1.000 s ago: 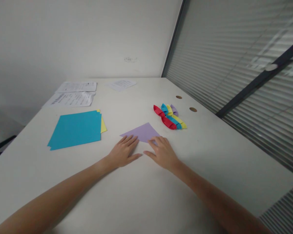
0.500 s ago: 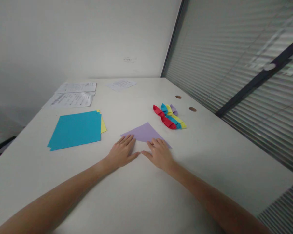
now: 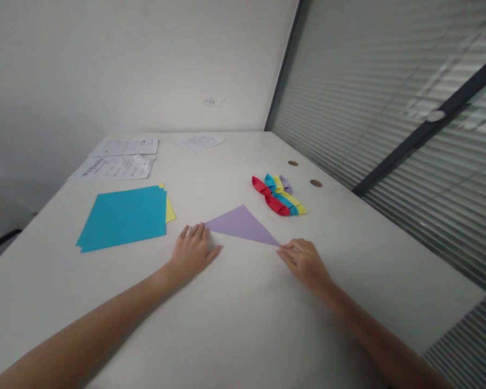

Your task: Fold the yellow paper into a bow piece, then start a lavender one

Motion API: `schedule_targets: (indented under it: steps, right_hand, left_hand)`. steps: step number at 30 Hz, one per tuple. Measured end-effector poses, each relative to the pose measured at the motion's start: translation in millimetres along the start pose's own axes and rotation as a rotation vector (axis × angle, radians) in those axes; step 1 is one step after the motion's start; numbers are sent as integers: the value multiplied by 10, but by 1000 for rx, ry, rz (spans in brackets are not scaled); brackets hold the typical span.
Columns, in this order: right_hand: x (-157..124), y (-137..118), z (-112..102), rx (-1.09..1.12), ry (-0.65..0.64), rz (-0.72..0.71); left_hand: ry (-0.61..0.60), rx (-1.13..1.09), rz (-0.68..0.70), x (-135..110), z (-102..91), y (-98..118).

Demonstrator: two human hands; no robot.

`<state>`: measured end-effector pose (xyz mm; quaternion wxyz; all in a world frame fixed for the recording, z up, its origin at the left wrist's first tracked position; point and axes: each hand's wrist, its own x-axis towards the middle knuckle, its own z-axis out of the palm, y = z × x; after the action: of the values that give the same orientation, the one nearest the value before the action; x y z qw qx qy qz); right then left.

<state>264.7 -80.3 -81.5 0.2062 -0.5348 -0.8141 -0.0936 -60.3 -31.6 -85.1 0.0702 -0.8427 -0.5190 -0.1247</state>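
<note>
A lilac paper folded into a triangle [image 3: 242,225] lies flat on the white table [image 3: 235,319]. My left hand [image 3: 192,252] rests flat at the triangle's left corner, fingers stretched out and touching the paper's tip. At the triangle's right corner sits my right hand [image 3: 303,262], fingertips pressed down on the point. Neither hand holds anything.
A stack of blue and yellow paper sheets [image 3: 123,217] lies to the left. Several folded paper pieces in red, blue, yellow and lilac [image 3: 278,194] sit behind the triangle. Printed white sheets [image 3: 115,162] lie at the far left. Window blinds [image 3: 389,108] run along the right edge.
My hands have slid apart along the triangle's near edge. The left went to the left corner and the right to the right corner, uncovering the fold.
</note>
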Motion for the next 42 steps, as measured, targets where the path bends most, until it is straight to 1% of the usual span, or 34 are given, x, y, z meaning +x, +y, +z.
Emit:
schedule_targets:
  steps: [4,6,8,9,11,15,19,20,22,24,26,30,35,38,42]
  right_hand:
    - [85,86,-27,-24,111,61]
    - [187,61,14,21,111,57]
    - [307,7,82,138,70,11]
    - [368,-21,121,183,18,-24]
    - [482,-69,195,197,-57,-110]
    - [651,-97,272,94,-194,-242]
    - [746,-103,233,-40,-273,-358]
    - [764,-113,215,-68,-286,-384]
    - [797,-146,178,-101,-306,-415]
    - [832,-198,149,-113,-326,-413]
    - [870,-263,126,-116,-349,-392]
    - [951,-396,90,-123,-377,-321]
    - [1035,-508,57,-150,-430,-240]
    - [1055,-560,49,-181,-449,-228]
    - [1044,-611,89,-203,-446,-252]
  left_hand:
    - [9,6,0,-1,17,-6]
    - [9,19,10,-4,31,-12]
    - [16,29,15,-10,47,-15]
    - [21,30,17,-12,53,-15]
    - [28,31,20,-15,54,-15]
    - [12,33,20,10,-16,-23]
    - [-22,37,40,103,-111,-45]
    - [-22,32,57,138,-120,-45]
    - [-35,-21,153,223,-111,-28]
    - [-67,-109,263,322,-78,9]
    - [-83,-161,318,421,-41,56]
    - [-87,-166,276,538,-5,130]
    - [-31,-188,212,494,10,177]
    - [-21,-198,206,459,23,187]
    - [-6,-190,176,445,22,205]
